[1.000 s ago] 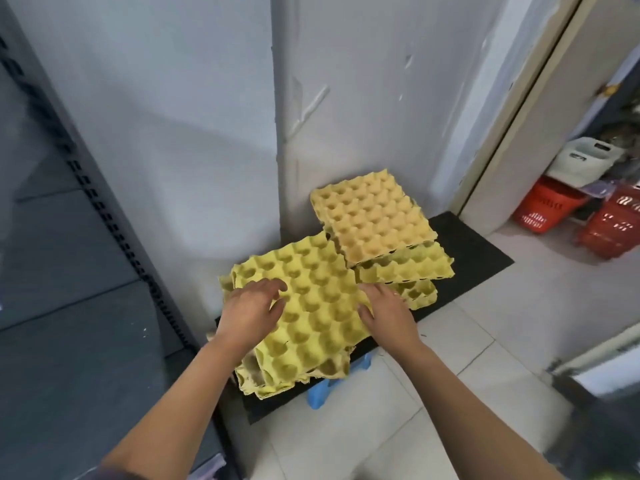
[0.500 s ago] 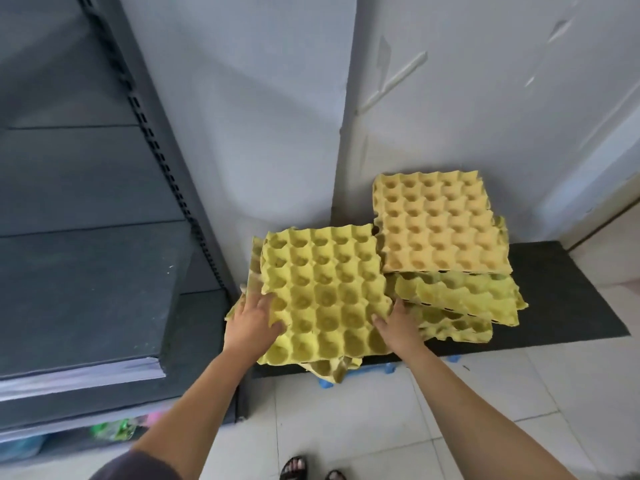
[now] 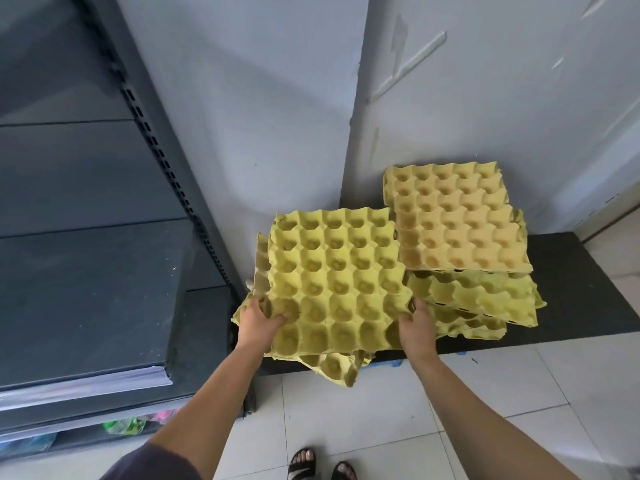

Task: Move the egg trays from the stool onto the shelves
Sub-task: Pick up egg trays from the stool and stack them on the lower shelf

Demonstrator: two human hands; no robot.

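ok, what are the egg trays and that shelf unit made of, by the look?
The yellow-green tray looks like moulded paper pulp: matte, ragged fibrous edges. The tan tray: same pulp, duller. The shelf: probably painted metal, dark grey, matte; its slotted upright suggests steel, unconfirmed.

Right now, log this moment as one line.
phase: grasping | left hand: grips yellow-green egg tray at left edge | right hand: grips its right edge

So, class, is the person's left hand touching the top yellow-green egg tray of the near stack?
Touching. The head view shows the left hand gripping the near left edge of the top egg tray, thumb lying on it.
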